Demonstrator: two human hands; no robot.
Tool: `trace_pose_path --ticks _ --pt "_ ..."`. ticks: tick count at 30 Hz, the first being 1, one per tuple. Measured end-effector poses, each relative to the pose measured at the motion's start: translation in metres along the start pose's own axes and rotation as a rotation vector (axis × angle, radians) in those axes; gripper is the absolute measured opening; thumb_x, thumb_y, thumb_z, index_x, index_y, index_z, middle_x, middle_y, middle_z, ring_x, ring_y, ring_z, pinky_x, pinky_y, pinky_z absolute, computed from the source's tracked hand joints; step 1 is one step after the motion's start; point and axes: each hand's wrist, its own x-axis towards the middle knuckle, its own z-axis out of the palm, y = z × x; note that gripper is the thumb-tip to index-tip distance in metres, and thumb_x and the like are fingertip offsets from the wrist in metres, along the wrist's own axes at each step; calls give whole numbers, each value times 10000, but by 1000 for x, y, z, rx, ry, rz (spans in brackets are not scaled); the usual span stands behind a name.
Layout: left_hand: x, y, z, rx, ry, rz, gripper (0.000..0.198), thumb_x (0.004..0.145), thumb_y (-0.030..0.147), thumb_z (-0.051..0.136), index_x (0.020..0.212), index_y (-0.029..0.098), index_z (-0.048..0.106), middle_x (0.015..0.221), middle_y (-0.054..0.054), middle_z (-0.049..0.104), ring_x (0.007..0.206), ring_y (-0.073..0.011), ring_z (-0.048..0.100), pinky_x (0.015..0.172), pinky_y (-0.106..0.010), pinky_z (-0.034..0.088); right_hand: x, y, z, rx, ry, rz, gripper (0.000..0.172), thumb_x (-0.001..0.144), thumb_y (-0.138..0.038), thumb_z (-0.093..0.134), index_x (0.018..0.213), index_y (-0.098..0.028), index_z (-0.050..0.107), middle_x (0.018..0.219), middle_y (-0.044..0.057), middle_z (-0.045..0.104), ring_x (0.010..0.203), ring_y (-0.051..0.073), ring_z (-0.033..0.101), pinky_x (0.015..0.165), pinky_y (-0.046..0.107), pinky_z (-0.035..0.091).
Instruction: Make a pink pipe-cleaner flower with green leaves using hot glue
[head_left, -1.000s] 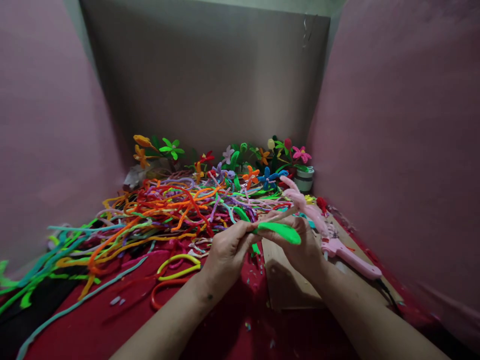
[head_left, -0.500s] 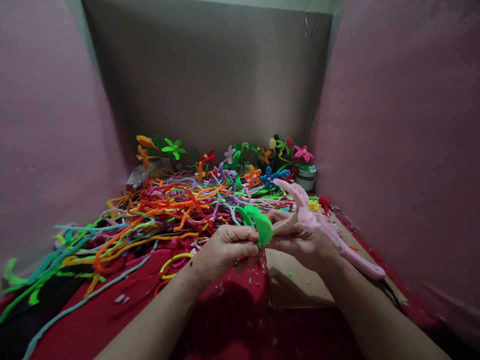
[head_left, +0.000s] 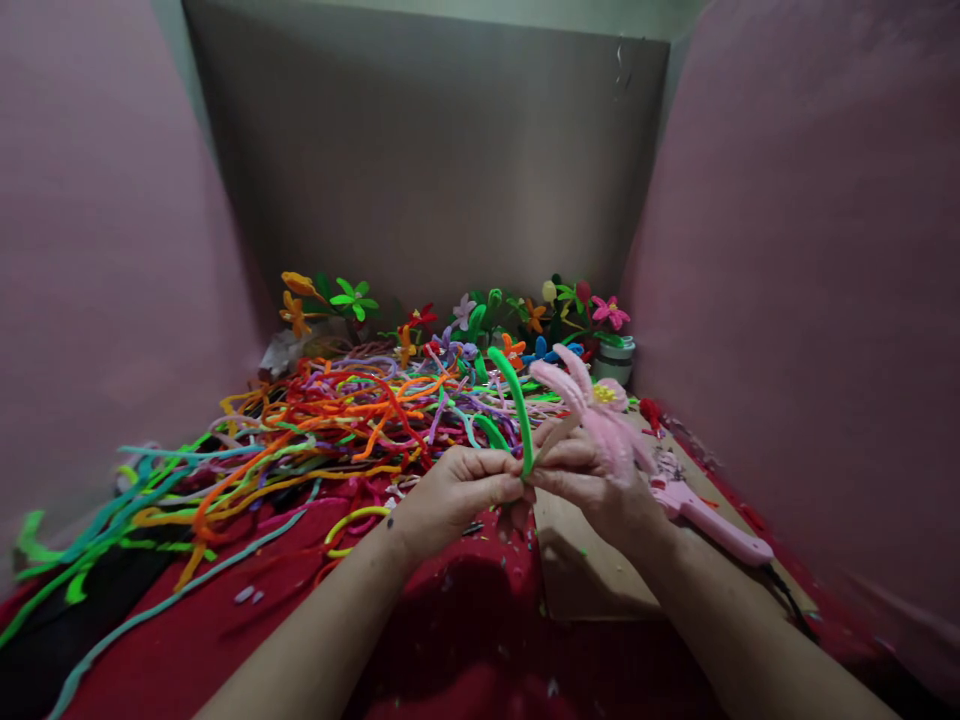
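Observation:
Between my two hands is a pink pipe-cleaner flower (head_left: 611, 428) with a yellow centre, its petals leaning over my right hand. My right hand (head_left: 592, 485) is closed round its pale stem near the lower end. Bright green pipe-cleaner leaves (head_left: 517, 405) curve up from that end, one tall and one lower behind. My left hand (head_left: 472, 487) pinches the base of the green leaves, fingertips close against those of my right hand. The exact joint of leaf and stem is hidden by my fingers.
A heap of many-coloured pipe cleaners (head_left: 322, 420) spreads over the red cloth (head_left: 450, 620). Finished flowers stand along the back, by a small white pot (head_left: 615, 360). At right, a pink glue gun (head_left: 716, 525) with a black cord lies on a cardboard sheet (head_left: 592, 580). Pink panels flank both sides.
The flower has turned, so its petals and yellow centre face more toward me. The green leaf has swung from a sideways curl to standing upright. Both hands stay close together.

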Motion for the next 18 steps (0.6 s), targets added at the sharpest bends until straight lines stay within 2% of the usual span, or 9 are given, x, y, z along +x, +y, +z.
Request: trace_pose_path --ticks 3,5,9,12,15,18 --pt "3 0 7 203 234 122 140 751 259 588 804 141 642 741 -31 639 693 -140 559 676 -249 420 -1 5 4 -3 92 57 133 743 -243 632 632 -199 691 622 6 585 686 170 526 681 309 424" --pt "4 -6 10 360 370 211 155 737 251 604 867 175 644 805 -23 643 758 -152 558 714 -244 409 -2 7 9 16 138 101 135 751 -237 612 646 -199 689 618 2 581 675 167 527 656 296 421" --pt "3 -17 14 586 513 326 133 787 273 540 750 195 641 649 9 572 618 -118 505 615 -212 375 0 7 20 -13 256 111 120 717 -227 636 609 -207 683 636 2 583 665 160 523 649 284 418" --pt "2 -14 15 506 474 286 213 800 284 520 629 175 586 538 33 480 521 -95 436 532 -205 343 2 7 19 74 229 80 111 712 -225 646 610 -216 690 652 1 578 689 155 514 673 283 420" --pt "2 -4 15 340 341 191 254 798 261 520 568 154 543 505 28 491 505 -98 464 542 -215 365 2 11 13 229 154 138 67 677 -224 683 614 -220 704 658 -1 599 682 151 523 669 286 433" --pt "2 2 13 198 225 113 249 786 247 532 563 138 547 514 11 525 490 -101 485 536 -225 385 -1 16 8 347 133 215 21 653 -218 707 665 -225 722 642 -6 629 634 141 539 648 290 444"
